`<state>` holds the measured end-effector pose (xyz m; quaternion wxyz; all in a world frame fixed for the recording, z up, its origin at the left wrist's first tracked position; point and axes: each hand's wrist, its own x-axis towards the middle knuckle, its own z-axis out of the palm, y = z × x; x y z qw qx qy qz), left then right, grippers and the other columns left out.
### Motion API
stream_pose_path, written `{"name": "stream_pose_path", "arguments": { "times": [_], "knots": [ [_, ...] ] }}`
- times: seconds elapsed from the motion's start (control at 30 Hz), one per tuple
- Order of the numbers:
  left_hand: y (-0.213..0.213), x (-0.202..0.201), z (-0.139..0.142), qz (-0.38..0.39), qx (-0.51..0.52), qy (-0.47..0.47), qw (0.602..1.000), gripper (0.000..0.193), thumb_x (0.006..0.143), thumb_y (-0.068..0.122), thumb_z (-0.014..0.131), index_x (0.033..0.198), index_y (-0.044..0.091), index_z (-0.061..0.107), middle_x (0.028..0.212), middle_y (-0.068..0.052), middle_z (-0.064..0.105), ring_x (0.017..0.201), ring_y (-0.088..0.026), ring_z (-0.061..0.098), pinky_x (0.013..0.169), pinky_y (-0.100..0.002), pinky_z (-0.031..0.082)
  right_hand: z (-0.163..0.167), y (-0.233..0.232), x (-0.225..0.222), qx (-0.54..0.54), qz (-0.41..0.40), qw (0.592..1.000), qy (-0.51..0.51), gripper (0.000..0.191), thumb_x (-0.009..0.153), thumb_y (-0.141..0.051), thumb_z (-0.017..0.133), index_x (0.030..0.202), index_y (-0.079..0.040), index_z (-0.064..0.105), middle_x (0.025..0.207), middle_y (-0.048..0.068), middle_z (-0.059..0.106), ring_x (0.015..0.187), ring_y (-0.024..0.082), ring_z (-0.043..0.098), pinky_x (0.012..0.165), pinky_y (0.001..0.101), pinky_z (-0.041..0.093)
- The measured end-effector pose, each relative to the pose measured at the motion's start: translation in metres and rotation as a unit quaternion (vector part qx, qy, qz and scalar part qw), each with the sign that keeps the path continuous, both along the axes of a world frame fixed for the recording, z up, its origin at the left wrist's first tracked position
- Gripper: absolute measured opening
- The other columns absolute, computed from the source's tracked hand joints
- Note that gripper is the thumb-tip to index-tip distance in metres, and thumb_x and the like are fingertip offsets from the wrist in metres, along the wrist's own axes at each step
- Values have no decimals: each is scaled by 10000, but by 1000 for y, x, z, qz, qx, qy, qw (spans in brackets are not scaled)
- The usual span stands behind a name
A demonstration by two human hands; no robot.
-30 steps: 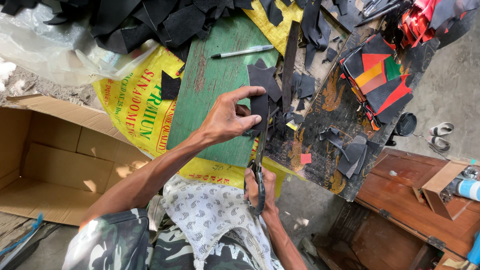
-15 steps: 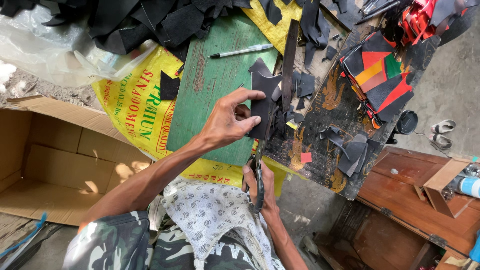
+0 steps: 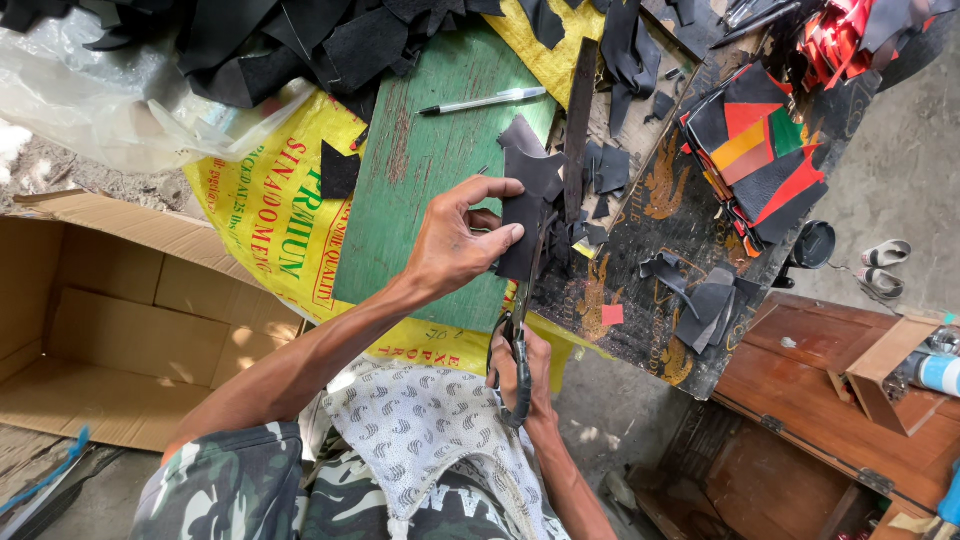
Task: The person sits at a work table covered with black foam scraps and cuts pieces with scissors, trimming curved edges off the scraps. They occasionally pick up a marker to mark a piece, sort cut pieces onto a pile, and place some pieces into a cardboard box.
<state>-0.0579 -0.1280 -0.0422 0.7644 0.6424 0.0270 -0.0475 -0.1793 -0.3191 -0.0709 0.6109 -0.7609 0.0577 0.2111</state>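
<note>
Scissors [image 3: 516,352] are gripped in the right hand [image 3: 530,375] at lower centre of the frame, with the fingers closed through the dark handle loops and the blades pointing up towards the middle of the frame. How far the blades are parted cannot be told, since their upper part is hidden against the dark material. A black leather piece [image 3: 522,232] is pinched in the left hand [image 3: 455,245] at centre frame: the thumb is pressed against its near face, the index finger is arched over its top edge, and the remaining fingers are curled behind it. The piece is held upright just above the scissors, in front of a green wooden board [image 3: 420,180] that lies across a yellow printed sack [image 3: 270,215]. A pen [image 3: 482,101] rests on the board towards the upper centre. A long dark strip [image 3: 578,130] lies just right of the held piece. Black offcuts [image 3: 300,40] are heaped along the upper edge, and a stack of red, orange, green and black pieces [image 3: 765,150] sits at upper right. An open cardboard box [image 3: 110,320] occupies the left side, and a wooden cabinet [image 3: 820,400] the lower right.
</note>
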Motion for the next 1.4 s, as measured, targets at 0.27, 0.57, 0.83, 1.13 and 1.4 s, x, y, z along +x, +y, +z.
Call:
{"name": "stream_pose_path", "arguments": {
  "times": [0.27, 0.57, 0.83, 1.13, 1.4],
  "knots": [
    [-1, 1, 0, -5, -5, 12, 1000, 422, 865, 24, 768, 1274, 22, 663, 1219, -69, 679, 852, -112, 720, 748, -249, 627, -2, -1, -2, -5, -7, 1000, 11, 277, 944, -223, 546, 796, 11, 570, 566, 49, 555, 407, 129, 589, 389, 267, 466],
    [0, 1, -2, -8, -30, 27, 999, 426, 867, 17, 759, 1279, 13, 651, 1225, -77, 677, 853, -108, 731, 724, -245, 634, 1, 1, -1, -32, 0, 999, 8, 313, 968, -235, 561, 765, 3, 576, 522, 39, 555, 370, 123, 575, 354, 261, 442],
    [0, 2, -4, -14, -35, 31, 999, 425, 869, 1, 756, 1281, 13, 652, 1217, -70, 678, 846, -106, 723, 716, -248, 629, -6, -3, -4, -32, 7, 999, -3, 313, 972, -230, 571, 748, -12, 558, 518, 41, 561, 369, 126, 586, 347, 270, 450],
    [5, 4, -4, -13, 2, 32, 999, 457, 832, -10, 752, 1279, 16, 659, 1197, -49, 655, 802, -118, 690, 688, -259, 591, -3, 2, 0, -6, -42, 998, 52, 371, 926, -330, 722, 809, -7, 580, 499, 51, 571, 368, 138, 577, 338, 279, 419],
    [0, -1, -12, -13, -53, -5, 999, 344, 911, -48, 733, 1247, 23, 712, 1212, -70, 646, 1001, -121, 694, 872, -253, 602, 3, 2, -2, 70, 42, 996, 40, 596, 921, -585, 671, 1046, -13, 556, 682, 14, 549, 607, 123, 585, 571, 281, 484]
  ]
}}
